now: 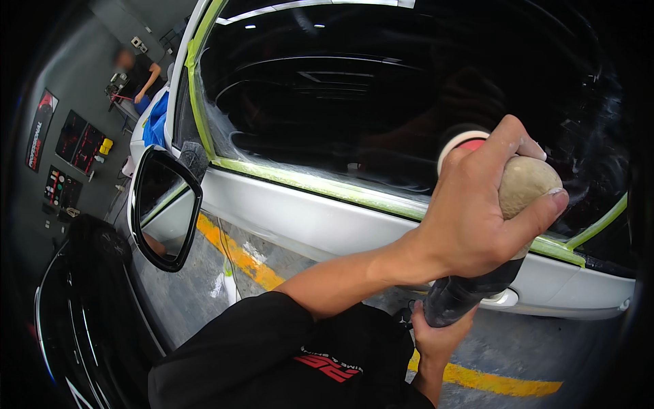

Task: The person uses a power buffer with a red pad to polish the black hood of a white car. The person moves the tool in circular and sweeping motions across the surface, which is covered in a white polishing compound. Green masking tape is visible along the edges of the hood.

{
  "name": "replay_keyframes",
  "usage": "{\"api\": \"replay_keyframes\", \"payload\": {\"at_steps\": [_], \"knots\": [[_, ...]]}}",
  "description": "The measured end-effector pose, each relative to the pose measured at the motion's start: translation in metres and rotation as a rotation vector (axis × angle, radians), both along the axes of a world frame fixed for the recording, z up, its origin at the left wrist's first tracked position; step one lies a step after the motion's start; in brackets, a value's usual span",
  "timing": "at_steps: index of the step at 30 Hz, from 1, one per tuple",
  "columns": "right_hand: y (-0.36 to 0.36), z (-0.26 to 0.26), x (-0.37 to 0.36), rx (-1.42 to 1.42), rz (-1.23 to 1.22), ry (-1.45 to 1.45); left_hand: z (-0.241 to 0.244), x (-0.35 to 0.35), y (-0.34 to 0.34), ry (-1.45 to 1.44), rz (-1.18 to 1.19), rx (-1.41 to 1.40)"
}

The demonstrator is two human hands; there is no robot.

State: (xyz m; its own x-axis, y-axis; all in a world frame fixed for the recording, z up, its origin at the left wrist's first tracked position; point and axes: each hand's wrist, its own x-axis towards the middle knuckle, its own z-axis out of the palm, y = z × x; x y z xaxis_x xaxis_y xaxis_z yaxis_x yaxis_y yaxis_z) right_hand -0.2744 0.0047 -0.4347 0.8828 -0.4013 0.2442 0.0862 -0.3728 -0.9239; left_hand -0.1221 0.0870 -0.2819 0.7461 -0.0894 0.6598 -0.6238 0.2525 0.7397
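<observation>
A polisher with a dusty tan head (pixel 529 184) and a black body (pixel 454 299) is in both my hands. My left hand (pixel 472 204) wraps over the head, its thumb on the near side. Lower down, my right hand (pixel 442 327) grips the rear end of the black body. The round pad (pixel 449 148), pale with a red part, is at the dark side window (pixel 327 117) of a white car; my left hand partly hides it. Whitish residue streaks the glass along its lower and front edges. Green masking tape (pixel 327 189) borders the window.
The car's side mirror (pixel 166 209) juts out at left, near a blue cloth (pixel 156 120). A cable (pixel 225 240) runs down to the floor. A black car (pixel 87 317) stands at lower left. Farther back, a person (pixel 143 76) is beside equipment near the wall.
</observation>
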Motion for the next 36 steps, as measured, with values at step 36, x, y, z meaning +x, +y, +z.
{"api": "replay_keyframes", "payload": {"at_steps": [36], "knots": [[0.198, -0.013, 0.028, 0.024, 0.197, 0.002, -0.020, 0.006, 0.227, 0.042, 0.075, 0.043]]}}
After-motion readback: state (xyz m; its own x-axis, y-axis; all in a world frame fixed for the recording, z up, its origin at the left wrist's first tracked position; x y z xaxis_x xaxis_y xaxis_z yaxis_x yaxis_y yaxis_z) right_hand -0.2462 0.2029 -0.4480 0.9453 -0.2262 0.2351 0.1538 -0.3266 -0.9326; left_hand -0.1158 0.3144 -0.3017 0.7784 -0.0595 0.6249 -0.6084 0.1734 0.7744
